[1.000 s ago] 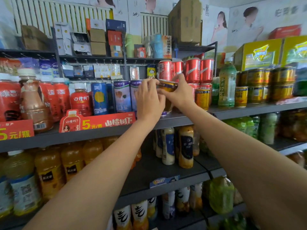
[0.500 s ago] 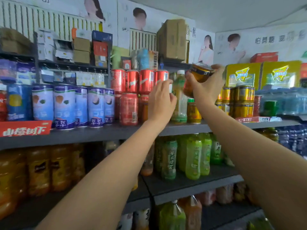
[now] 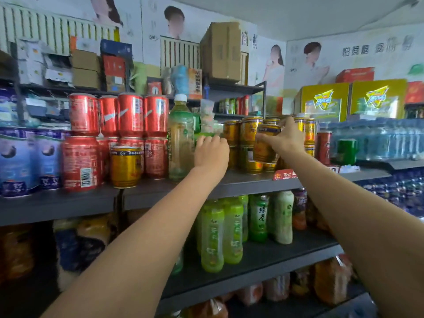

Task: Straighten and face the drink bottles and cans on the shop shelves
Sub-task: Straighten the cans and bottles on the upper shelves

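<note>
1. Here the grey shelf (image 3: 241, 182) carries red cans (image 3: 130, 115) and a tea bottle (image 3: 181, 138); posters cover the wall.
2. The right hand (image 3: 283, 140) grips a gold can (image 3: 266, 145) beside the stacked gold cans (image 3: 249, 138).
3. The left hand (image 3: 212, 154) has curled fingers; whether it holds something, I cannot tell.

left hand (image 3: 212, 152) fingertips hidden | blue cans (image 3: 20, 161) blurred, edge-cut

Tea bottle (image 3: 180, 143) left of stacked cans (image 3: 249, 143)
</note>
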